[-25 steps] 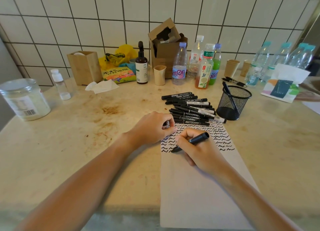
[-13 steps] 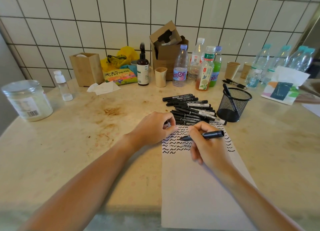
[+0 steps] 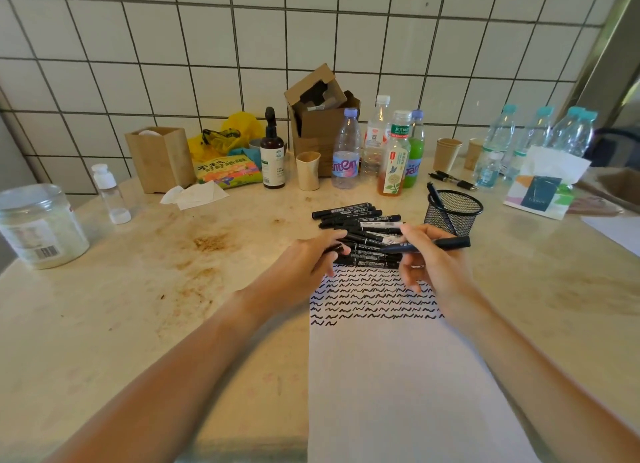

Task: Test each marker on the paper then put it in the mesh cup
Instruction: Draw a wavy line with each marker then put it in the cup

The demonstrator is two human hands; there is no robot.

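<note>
Black plastic, slim and round: the marker [image 3: 427, 246] lies level in the right hand [image 3: 438, 265], pinched, long axis running left to right, tip toward the left hand [image 3: 306, 260], which seems to pinch a cap. The wire mesh cup [image 3: 453, 213] stands just beyond, toward the table's far edge, nearest the right hand. Matte paper [image 3: 398, 376] lies below.

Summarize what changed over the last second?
The right hand lifted the black marker off the white paper, away from the squiggles, and swung it level toward the left hand, which holds a small dark piece, probably the cap. Black mesh cup and marker pile unchanged.
</note>
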